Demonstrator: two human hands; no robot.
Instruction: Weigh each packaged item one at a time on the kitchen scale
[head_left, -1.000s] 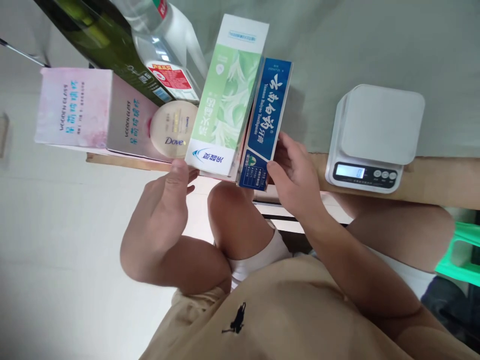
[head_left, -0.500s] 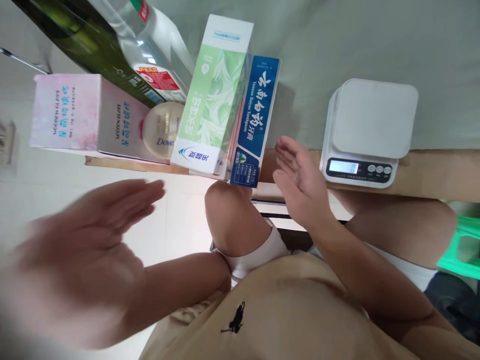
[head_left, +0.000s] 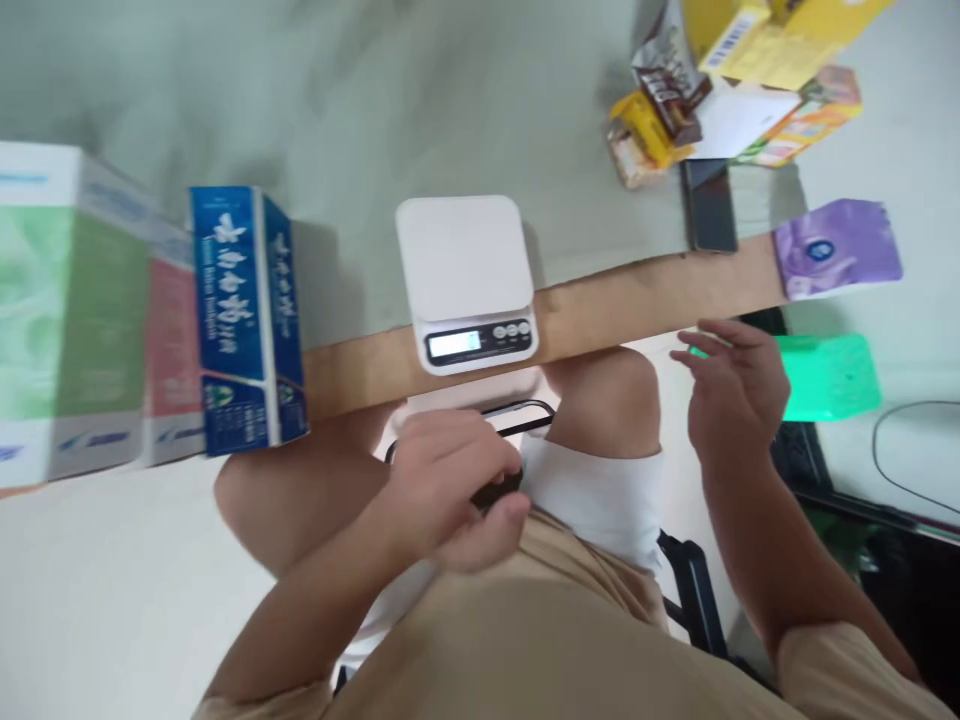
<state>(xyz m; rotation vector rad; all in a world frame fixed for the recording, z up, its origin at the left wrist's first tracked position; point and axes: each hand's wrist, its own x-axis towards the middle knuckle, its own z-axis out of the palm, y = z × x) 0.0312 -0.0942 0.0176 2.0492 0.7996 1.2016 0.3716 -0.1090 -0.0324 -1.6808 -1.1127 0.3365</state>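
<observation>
The white square digital scale (head_left: 465,255) with a black button panel stands at the near edge of the grey-green desk (head_left: 337,120); its small display is lit, but the figure I cannot read with certainty. Its front part rests on the flat brown strip (head_left: 360,375) which runs along this edge.

On the near side of the scale, above the lap, is the left hand (head_left: 454,490), well apart from it. The fingers are bent towards the thumb, and something dark is visible between them; I cannot tell if this grip is closed on it or not. To the right of the scale and nearer to the person, the right hand (head_left: 739,390) is in the air, its grip open and its fingers loosely spread, near the soft purple packet (head_left: 836,250). This packet lies far to the right of the scale, and the thin black phone (head_left: 711,205) is between the two.

To the left of the scale, apart from it, is the long blue toothpaste box (head_left: 229,320); beyond it come the pinkish-red box (head_left: 172,350) and the large green-and-white carton (head_left: 105,310). To the right and behind the scale are the small yellow snack pack (head_left: 641,135) and the shiny dark-brown packet (head_left: 667,85).
</observation>
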